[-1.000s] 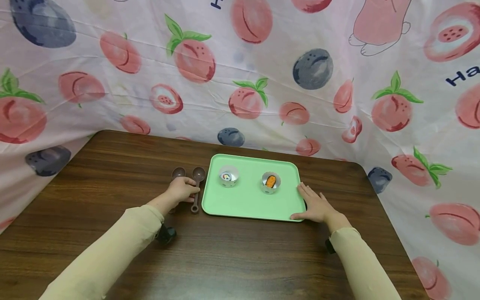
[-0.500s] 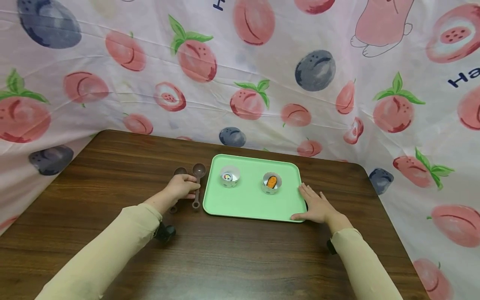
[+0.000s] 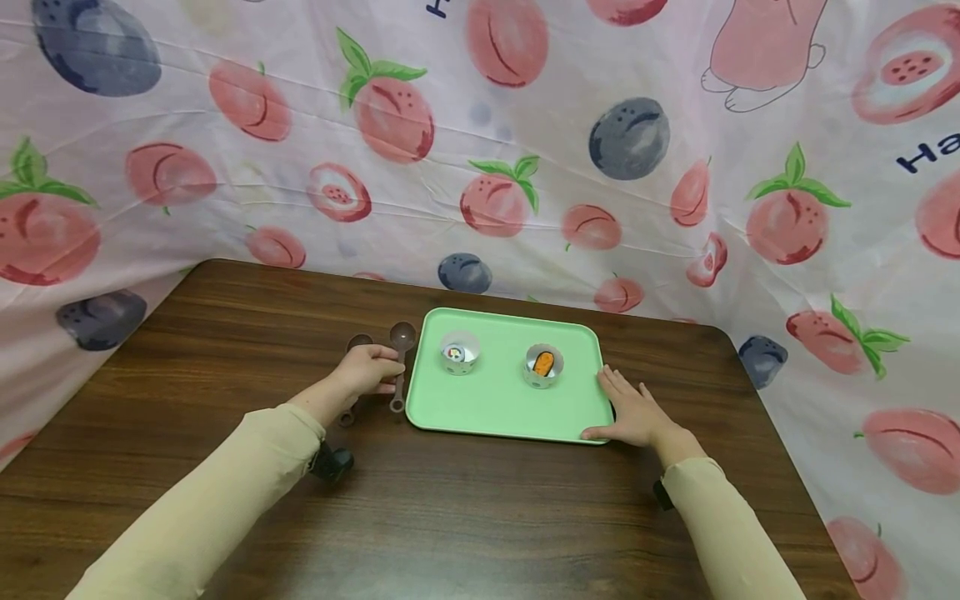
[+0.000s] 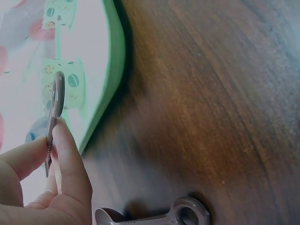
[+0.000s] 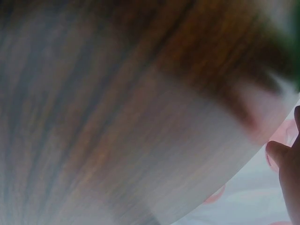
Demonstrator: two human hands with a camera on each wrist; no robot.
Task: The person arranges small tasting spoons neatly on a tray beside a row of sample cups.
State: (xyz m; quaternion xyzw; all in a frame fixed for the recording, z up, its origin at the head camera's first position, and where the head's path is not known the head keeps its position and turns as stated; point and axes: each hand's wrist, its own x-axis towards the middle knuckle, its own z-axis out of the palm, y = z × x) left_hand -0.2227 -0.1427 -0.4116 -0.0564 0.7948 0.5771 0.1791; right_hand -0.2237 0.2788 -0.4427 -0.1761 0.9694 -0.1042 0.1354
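Beside the smooth green tray [image 3: 487,410], the left hand [image 3: 362,372] pinches a brown measuring spoon [image 3: 402,336]

Its thin handle might slip or twist between the fingertips, and a bump could tip the light, round, patterned cups [image 3: 459,367]; the right hand [image 3: 633,415] has straight fingers at the tray's far side, and a second spoon [image 4: 190,212] lies on the streaky brown table [image 3: 465,525]

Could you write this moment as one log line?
left hand: pinches spoon | right hand: touches tray edge | other spoon: on table | left cup, right cup: on tray
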